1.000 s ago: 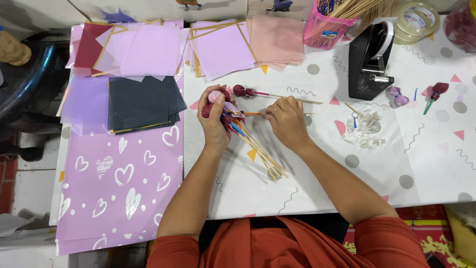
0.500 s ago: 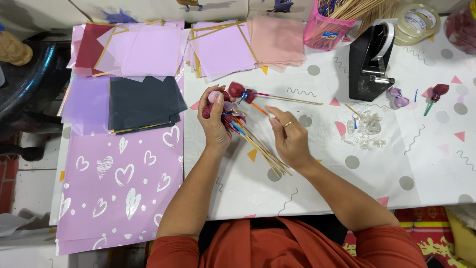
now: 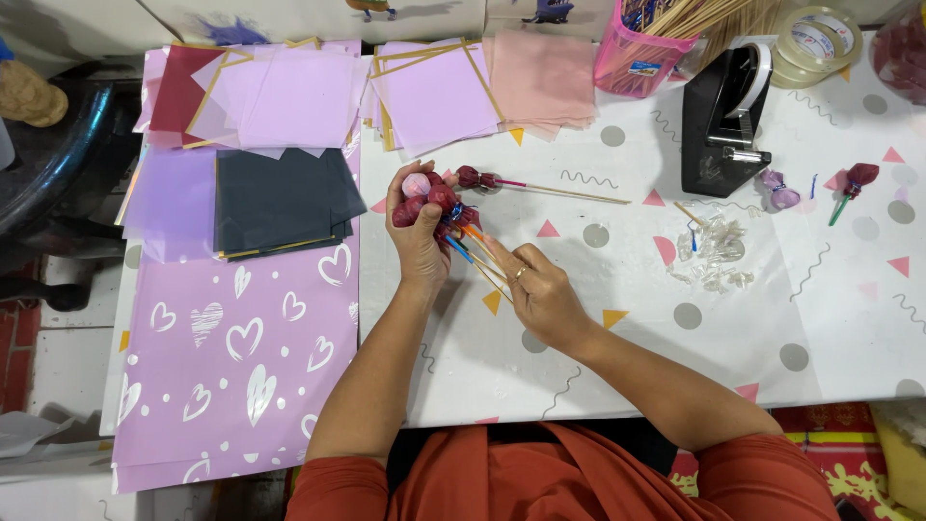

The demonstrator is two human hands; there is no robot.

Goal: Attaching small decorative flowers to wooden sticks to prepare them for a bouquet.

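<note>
Several wrapped candies on sticks (image 3: 436,201) sit clenched in the left hand (image 3: 417,241), sticks slanting down-right toward the right hand (image 3: 540,289), whose fingers pinch their lower ends.

tabletop (image 3: 772,328): white cover with grey dots, squiggles and pink/yellow triangles, fills most of the frame | floor (image 3: 48,357): pale tiles with reddish ones at the left edge | dark chair (image 3: 58,164) upper left | patterned red mat (image 3: 849,453) bottom right | light: even, soft
</note>
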